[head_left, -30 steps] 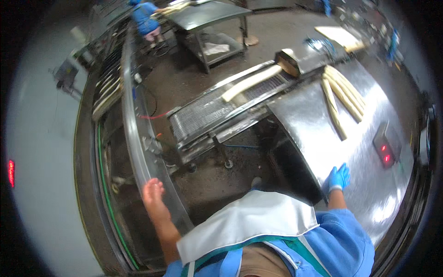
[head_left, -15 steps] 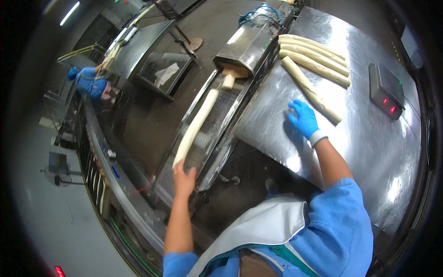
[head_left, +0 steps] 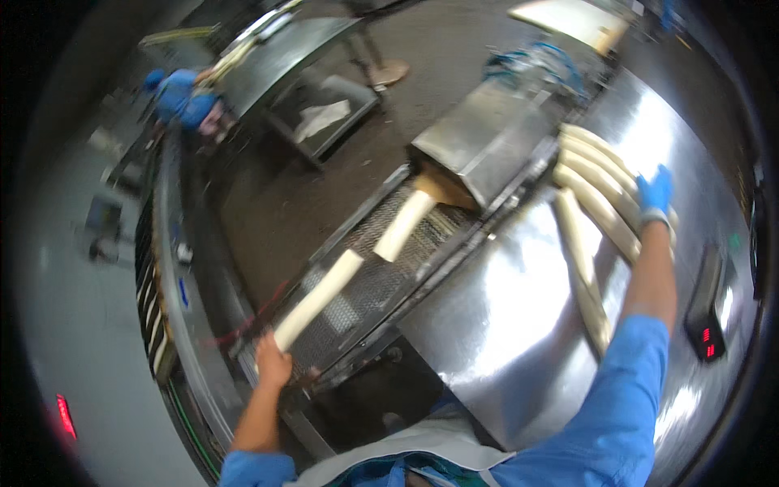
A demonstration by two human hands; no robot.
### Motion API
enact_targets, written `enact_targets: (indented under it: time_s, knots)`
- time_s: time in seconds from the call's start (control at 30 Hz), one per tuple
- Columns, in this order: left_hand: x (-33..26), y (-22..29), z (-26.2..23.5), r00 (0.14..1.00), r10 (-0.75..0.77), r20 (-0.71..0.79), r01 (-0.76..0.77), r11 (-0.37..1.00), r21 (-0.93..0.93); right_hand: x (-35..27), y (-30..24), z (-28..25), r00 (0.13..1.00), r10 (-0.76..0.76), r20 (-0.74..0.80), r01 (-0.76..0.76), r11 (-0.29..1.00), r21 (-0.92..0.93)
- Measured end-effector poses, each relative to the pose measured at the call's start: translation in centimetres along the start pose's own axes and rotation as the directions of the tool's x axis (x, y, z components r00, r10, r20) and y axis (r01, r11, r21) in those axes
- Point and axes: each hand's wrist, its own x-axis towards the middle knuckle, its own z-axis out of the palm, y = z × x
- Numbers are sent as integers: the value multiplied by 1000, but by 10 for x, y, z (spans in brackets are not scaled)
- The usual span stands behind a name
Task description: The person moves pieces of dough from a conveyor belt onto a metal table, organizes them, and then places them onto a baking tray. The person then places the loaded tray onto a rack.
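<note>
Close to its near end, my bare left hand (head_left: pixel 273 363) is closed around a long pale dough roll (head_left: pixel 318 299) on the mesh conveyor (head_left: pixel 361 280). Behind it, a shorter dough piece (head_left: pixel 403 227) comes out of the steel machine's mouth. My right hand (head_left: pixel 654 193), in a blue glove, reaches over several dough rolls (head_left: pixel 599 191) lying side by side on the steel table (head_left: pixel 487 325). Its fingers look stretched out, though slightly blurred, and whether they touch the dough I cannot tell. Another dough roll (head_left: pixel 583 268) lies at a slant nearer to me.
The steel machine housing (head_left: pixel 491 134) with blue hoses stands over the conveyor. A scale with a red display (head_left: pixel 707 312) sits at the table's right. A curved metal rail (head_left: pixel 174 243) runs along the left. Far left, a person in blue (head_left: pixel 188 101) works by another steel table (head_left: pixel 288 53).
My right hand has moved away over the grouped dough rolls. The roll at my left hand has come nearer, and a separate piece now shows behind it. The view has shifted.
</note>
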Motion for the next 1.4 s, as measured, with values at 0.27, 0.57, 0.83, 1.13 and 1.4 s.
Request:
enact_targets:
  time_s: [0.27,0.57,0.83,1.13,1.4]
  knots:
    - [-30,-26,-10,978,-203,53,197,975,98,-11,-79,-12,840,112,530,81,941,-328]
    - [-54,-38,-35,953,-300,43,301,954,-5,-52,-101,-71,761,-88,643,141,990,-30]
    - [-100,-56,-34,875,-474,99,428,662,-615,-146,-158,-132,729,-99,678,262,954,-143]
    - [-111,-22,-71,843,-482,239,338,128,-933,-239,-211,-178,781,-89,619,234,959,-157]
    - [-102,-35,-112,901,-417,121,130,-6,-991,-391,-324,-281,713,-444,543,-128,678,723]
